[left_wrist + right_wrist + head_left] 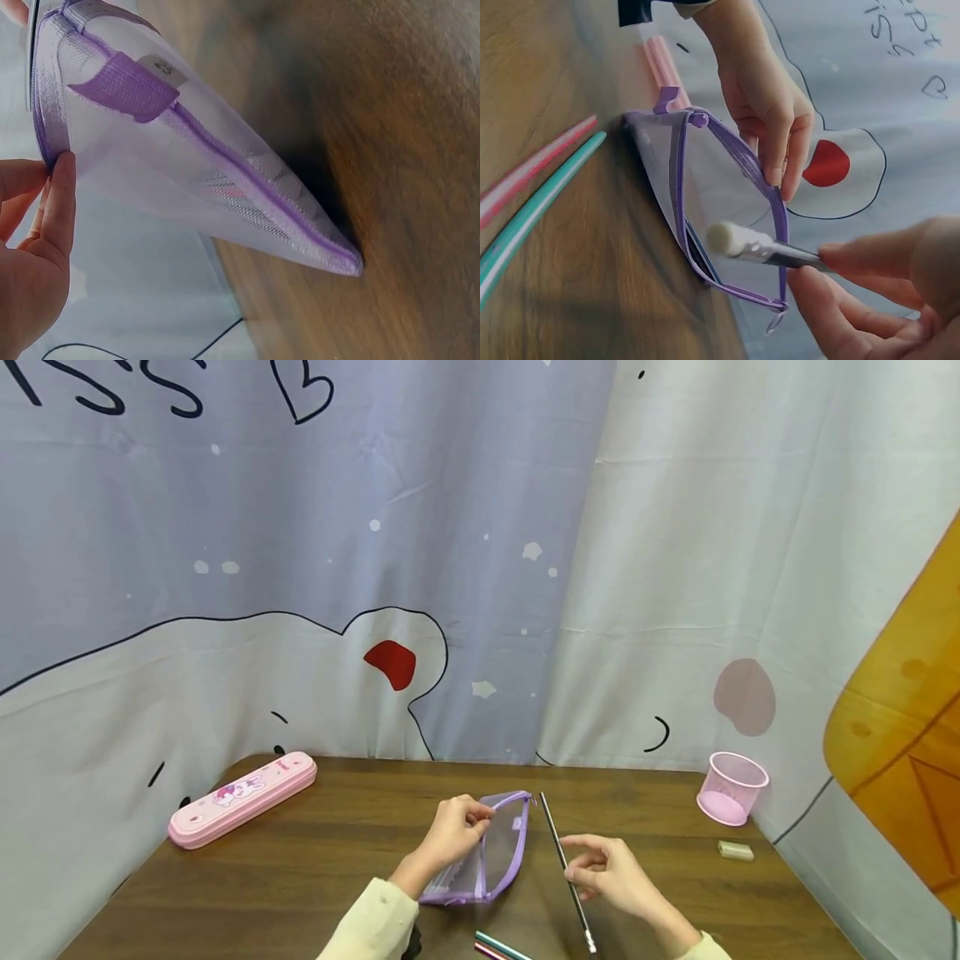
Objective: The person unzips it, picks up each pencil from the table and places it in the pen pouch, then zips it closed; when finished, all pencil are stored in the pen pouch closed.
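Observation:
My left hand pinches the upper rim of a purple mesh pencil pouch between thumb and fingers. The pouch stands on the table with its zipped mouth spread apart, as the right wrist view shows. Just to its right, my right hand pinches a dark pencil near its middle. That pencil slants, its white eraser end toward me and its other end close by the pouch's far corner. A teal pencil and a red pencil lie on the table in front of the pouch.
A pink pencil case lies at the left on the wooden table. Toward the back right stands a pink see-through cup, with a pale eraser in front of it. A printed curtain hangs behind the table.

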A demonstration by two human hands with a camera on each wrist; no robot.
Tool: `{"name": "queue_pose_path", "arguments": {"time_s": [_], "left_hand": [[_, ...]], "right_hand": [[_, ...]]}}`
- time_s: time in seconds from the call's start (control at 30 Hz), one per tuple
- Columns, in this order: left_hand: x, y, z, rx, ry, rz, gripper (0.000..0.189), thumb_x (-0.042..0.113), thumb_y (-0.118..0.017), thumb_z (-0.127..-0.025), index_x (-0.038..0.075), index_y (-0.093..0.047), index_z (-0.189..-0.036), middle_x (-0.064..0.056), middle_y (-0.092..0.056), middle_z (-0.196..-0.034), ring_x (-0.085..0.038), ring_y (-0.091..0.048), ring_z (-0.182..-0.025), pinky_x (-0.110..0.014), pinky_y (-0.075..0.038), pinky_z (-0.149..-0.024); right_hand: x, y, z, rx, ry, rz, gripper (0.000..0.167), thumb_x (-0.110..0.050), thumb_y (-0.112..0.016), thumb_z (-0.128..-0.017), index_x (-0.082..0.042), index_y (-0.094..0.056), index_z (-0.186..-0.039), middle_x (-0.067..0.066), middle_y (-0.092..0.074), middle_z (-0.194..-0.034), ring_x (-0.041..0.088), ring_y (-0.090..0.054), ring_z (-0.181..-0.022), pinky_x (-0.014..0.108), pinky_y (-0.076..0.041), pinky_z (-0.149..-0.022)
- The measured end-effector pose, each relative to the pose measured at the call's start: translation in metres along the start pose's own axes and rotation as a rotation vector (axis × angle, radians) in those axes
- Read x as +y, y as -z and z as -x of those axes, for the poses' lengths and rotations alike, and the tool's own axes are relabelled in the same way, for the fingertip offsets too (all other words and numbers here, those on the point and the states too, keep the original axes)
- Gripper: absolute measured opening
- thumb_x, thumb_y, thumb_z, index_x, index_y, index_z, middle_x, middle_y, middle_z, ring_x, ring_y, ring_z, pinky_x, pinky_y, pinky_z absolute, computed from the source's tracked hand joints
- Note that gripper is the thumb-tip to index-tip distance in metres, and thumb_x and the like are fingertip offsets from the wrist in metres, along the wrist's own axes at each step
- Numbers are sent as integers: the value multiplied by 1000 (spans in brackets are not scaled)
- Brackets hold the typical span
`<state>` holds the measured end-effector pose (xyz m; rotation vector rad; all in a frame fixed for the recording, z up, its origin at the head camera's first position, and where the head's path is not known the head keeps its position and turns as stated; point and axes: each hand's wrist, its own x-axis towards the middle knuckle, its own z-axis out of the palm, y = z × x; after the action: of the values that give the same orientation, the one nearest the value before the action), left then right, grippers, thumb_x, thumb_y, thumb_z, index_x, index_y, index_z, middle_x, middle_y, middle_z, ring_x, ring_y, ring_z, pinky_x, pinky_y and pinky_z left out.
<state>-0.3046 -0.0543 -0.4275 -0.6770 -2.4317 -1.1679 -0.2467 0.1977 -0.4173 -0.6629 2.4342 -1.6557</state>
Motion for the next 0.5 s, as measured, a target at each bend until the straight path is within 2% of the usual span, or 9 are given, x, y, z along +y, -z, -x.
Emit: {"name": "queue_pose_path", "arguments": {"time_s": [0.2,0.3,0.33,0.37,0.43,0.5], "left_hand": [[-1,3,0,16,-15,8,14,-2,-63,-73,3,-70,-84,-5,-62,-73,-9,-57,-60,-14,-43,-53],[-4,3,0,31,-56,33,14,-1,-61,-72,3,-70,-83,-6,-62,-73,-6,-56,-59,-15,-44,-53],[-8,1,0,43,-95,38,13,2,-61,-74,4,-70,-83,-4,-61,-72,-4,-55,-59,-15,-43,-52],[-9,1,0,45,-108,41,13,3,-60,-75,4,-70,-83,-3,-61,-72,-3,-54,-59,-15,-43,-51],[-10,0,1,45,-132,43,14,5,-60,-75,3,-70,-84,-3,-60,-72,-2,-53,-59,-15,-43,-51],[-9,-1,1,34,-112,40,14,5,-59,-76,4,-70,-84,-3,-60,-72,-3,-53,-59,-15,-43,-52]], "right_hand": [[1,-9,-13,134,-103,-104,51,-4,-62,-77,9,-44,-122,18,-65,-82,12,-61,-64,31,-54,-58],[1,-18,-18,188,-155,-173,53,-2,-62,-77,7,-42,-125,12,-65,-79,14,-62,-65,30,-54,-60],[1,-21,-20,204,-171,-196,53,-2,-61,-77,6,-42,-126,10,-65,-79,13,-61,-65,30,-54,-60],[2,-25,-22,219,-185,-220,54,-1,-61,-77,6,-41,-126,8,-64,-78,13,-61,-65,29,-54,-60],[2,-32,-25,231,-203,-259,55,-1,-61,-76,6,-40,-127,6,-65,-78,13,-61,-65,27,-54,-60],[3,-39,-28,220,-212,-297,56,0,-61,-76,7,-39,-127,7,-65,-78,12,-61,-65,26,-53,-60]]}}
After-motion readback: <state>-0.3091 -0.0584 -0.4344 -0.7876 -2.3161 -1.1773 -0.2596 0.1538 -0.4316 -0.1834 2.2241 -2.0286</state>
